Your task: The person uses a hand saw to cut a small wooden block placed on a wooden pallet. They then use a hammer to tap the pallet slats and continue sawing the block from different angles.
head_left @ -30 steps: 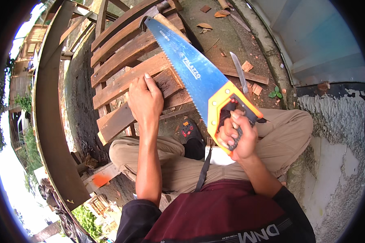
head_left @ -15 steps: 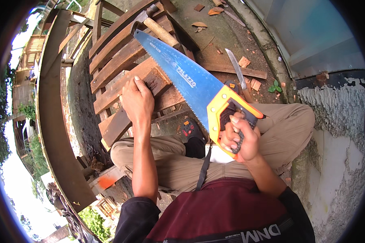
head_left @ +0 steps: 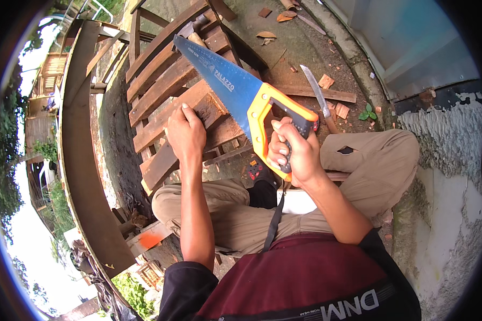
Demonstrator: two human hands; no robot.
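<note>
My right hand point(head_left: 295, 152) grips the yellow-and-black handle of a handsaw point(head_left: 219, 80). Its blue blade points away and to the left, the toothed edge facing lower left, across the end of a brown piece of wood point(head_left: 211, 109). Whether the teeth touch the wood I cannot tell. My left hand point(head_left: 186, 131) is closed over that piece, just left of the blade, with its fingertips partly hidden. Beneath lies a slatted wooden bench point(head_left: 163, 96). Under the blade's far end rests a metal-headed tool with a wooden handle point(head_left: 198, 39), partly covered.
On the ground to the right lie a long-bladed knife point(head_left: 316, 92), a thin wooden strip point(head_left: 332, 94), wood chips point(head_left: 342, 111) and dry leaves point(head_left: 266, 35). A rough wall point(head_left: 444, 160) runs along the right. A long brown board point(head_left: 80, 160) stands at the left.
My right hand has pushed the saw forward and left, so its handle is closer to the wood and the blade covers more of the metal-headed tool. My left hand keeps its place on the wood.
</note>
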